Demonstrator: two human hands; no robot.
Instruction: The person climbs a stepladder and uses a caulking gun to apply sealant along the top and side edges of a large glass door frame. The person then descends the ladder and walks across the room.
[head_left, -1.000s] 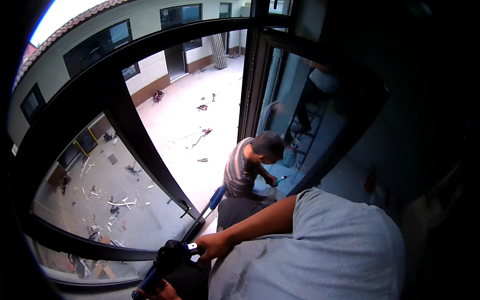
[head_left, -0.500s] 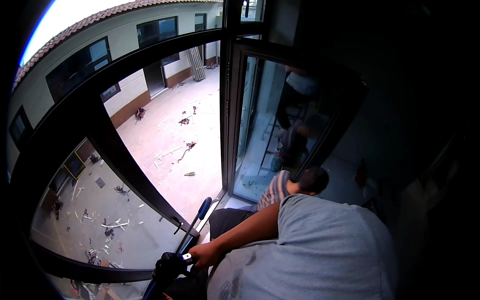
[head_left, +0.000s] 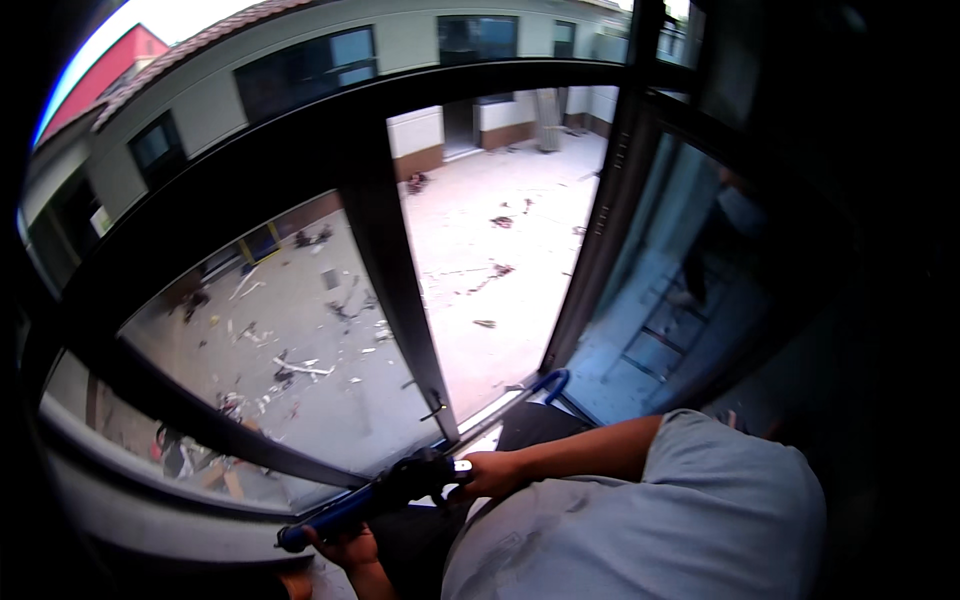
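Doorway (head_left: 500, 245) open ahead; dark post (head_left: 388, 290), glass pane (head_left: 265, 335) bar left; door leaf (head_left: 640, 345) bars right; blue hook (head_left: 556, 376) juts low between.

Hands (head_left: 490, 475) (head_left: 352, 547) partly hidden by the blue tool (head_left: 342, 514), ladder (head_left: 664, 341) in the glass (head_left: 612, 392) blurred, grey shirt (head_left: 650, 530) cut off below.

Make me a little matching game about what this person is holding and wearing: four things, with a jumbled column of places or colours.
1. Left hand
2. Right hand
3. Hooked rod end
4. Shirt

A. Grey
B. At the grip, beside the tool's small shiny tab
C. Blue
D. Under the tool's blue barrel

Pairs: 1-D, 2-B, 3-C, 4-A.
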